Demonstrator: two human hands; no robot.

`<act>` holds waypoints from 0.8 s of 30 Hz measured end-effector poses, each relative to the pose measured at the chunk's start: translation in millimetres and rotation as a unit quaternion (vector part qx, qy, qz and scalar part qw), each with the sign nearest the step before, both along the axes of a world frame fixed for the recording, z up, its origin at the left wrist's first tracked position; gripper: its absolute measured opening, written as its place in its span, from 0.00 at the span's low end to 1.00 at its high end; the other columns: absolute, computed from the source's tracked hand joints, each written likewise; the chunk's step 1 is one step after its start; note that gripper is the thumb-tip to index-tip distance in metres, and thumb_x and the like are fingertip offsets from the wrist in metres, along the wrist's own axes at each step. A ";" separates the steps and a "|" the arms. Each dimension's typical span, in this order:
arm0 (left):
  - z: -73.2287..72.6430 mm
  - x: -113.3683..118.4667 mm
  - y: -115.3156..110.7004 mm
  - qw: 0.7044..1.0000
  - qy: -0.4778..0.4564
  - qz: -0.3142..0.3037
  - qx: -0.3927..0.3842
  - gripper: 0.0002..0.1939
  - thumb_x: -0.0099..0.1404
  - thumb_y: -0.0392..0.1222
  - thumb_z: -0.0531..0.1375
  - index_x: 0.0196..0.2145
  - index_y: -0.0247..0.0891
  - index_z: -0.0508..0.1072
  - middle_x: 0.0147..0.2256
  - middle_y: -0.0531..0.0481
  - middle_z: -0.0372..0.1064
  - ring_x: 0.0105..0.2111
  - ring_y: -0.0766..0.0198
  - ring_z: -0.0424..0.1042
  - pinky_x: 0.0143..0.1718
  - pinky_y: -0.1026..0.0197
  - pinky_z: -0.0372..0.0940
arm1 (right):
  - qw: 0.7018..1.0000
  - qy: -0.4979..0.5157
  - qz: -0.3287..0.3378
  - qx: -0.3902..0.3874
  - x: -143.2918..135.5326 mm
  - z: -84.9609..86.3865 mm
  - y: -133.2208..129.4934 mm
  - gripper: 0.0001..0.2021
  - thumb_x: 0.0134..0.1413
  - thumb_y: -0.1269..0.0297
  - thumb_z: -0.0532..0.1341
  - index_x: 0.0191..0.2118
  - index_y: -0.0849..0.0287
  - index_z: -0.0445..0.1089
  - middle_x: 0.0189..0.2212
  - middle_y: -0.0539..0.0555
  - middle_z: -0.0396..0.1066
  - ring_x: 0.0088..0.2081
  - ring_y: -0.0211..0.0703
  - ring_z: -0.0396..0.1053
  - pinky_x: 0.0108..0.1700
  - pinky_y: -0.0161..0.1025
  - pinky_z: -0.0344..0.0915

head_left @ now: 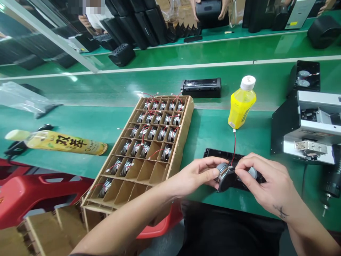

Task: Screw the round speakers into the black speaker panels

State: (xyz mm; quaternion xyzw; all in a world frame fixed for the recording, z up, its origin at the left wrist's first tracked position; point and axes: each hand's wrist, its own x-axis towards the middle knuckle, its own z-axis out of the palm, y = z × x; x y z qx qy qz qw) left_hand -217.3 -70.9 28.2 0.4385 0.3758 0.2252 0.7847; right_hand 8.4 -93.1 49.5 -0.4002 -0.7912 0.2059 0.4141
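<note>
- head view: the left hand (204,174) is clamped on a speaker driver (225,176), thumb on the near side and fingers around it.
- the right hand (269,179) has its thumb and forefinger pinched together at the driver's edge; whether they grip its rim or the lead, i cannot tell.
- the driver is held tilted above a black panel (211,153), which lies on the green table (207,124) in front of the person.
- a red and black lead (234,145) rises from the driver to a white connector near the foot of an upright yellow bottle (242,103).
- a grey round part (252,173) shows just under the right hand, partly covered by it.
- left of the hands, a divided cardboard box (185,142) holds more drivers with leads, standing in its compartments.
- behind the box lies a long black case (201,88); to the left, a labelled bottle (66,143) lies on its side.
- at the right stands a metal-faced unit (309,131), with a power screwdriver (331,188) nearer the person.
- across the table, a co-worker's hands hold a black speaker (208,13).
</note>
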 end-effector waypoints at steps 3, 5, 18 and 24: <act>-0.3 -0.1 -0.8 1.000 -0.010 0.000 -0.004 0.31 0.61 0.62 0.72 0.54 0.39 0.78 0.43 0.49 0.74 0.34 0.67 0.73 0.43 0.59 0.74 | 1.000 0.007 -0.010 -0.025 1.4 -4.2 -0.6 0.06 0.65 0.76 0.60 0.34 0.63 0.69 0.31 0.46 0.69 0.31 0.20 0.66 0.36 0.20 0.64; -0.5 -0.1 -0.9 1.000 -0.017 -0.001 -0.008 0.31 0.61 0.61 0.73 0.54 0.39 0.77 0.43 0.49 0.74 0.34 0.68 0.73 0.43 0.60 0.73 | 0.999 0.009 -0.015 -0.037 2.1 -7.3 -0.7 0.06 0.64 0.75 0.60 0.34 0.62 0.69 0.30 0.46 0.69 0.30 0.20 0.65 0.35 0.20 0.63; -2.4 -2.6 -2.3 1.000 -0.014 -0.011 0.003 0.32 0.64 0.62 0.71 0.56 0.36 0.75 0.45 0.46 0.73 0.39 0.64 0.75 0.43 0.59 0.75 | 0.998 -0.029 -0.053 -0.015 2.3 -17.9 4.1 0.06 0.66 0.66 0.63 0.39 0.61 0.66 0.32 0.46 0.68 0.30 0.22 0.67 0.34 0.21 0.65; 10.3 -12.2 9.5 0.925 0.176 -0.051 0.334 0.20 0.72 0.40 0.63 0.60 0.37 0.71 0.58 0.41 0.71 0.55 0.57 0.73 0.51 0.56 0.74 | 0.983 -0.118 -0.135 0.043 41.2 -22.2 4.4 0.04 0.68 0.67 0.61 0.45 0.61 0.68 0.34 0.47 0.70 0.32 0.25 0.67 0.36 0.27 0.63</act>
